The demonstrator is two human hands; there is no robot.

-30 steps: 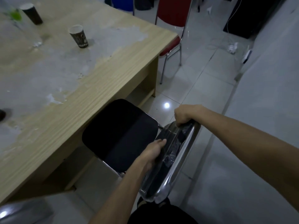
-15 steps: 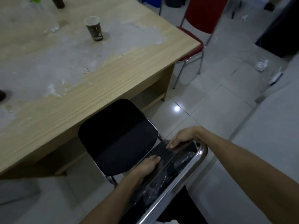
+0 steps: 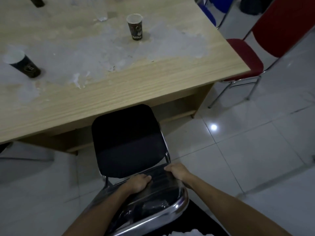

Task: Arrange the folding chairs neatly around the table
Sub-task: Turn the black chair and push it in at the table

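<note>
A black folding chair [image 3: 127, 142] with a chrome frame stands at the near edge of the wooden table [image 3: 153, 79], its seat front just under the tabletop. My left hand [image 3: 139, 183] grips the plastic-wrapped backrest [image 3: 153, 198] from above, fingers curled over its front. My right hand [image 3: 177, 172] holds the right end of the backrest the same way. A red folding chair [image 3: 247, 57] stands at the table's right end.
Paper coffee cups stand on the table, one [image 3: 135, 27] in the middle and one [image 3: 22, 64] at the left. A blue chair [image 3: 208, 14] is at the far right corner. Pale tiled floor [image 3: 238, 150] lies to the right of the chair.
The black chair has swung round to face the table squarely and slid closer to its edge. Both hands stayed on the backrest; the view has shifted right along the table.
</note>
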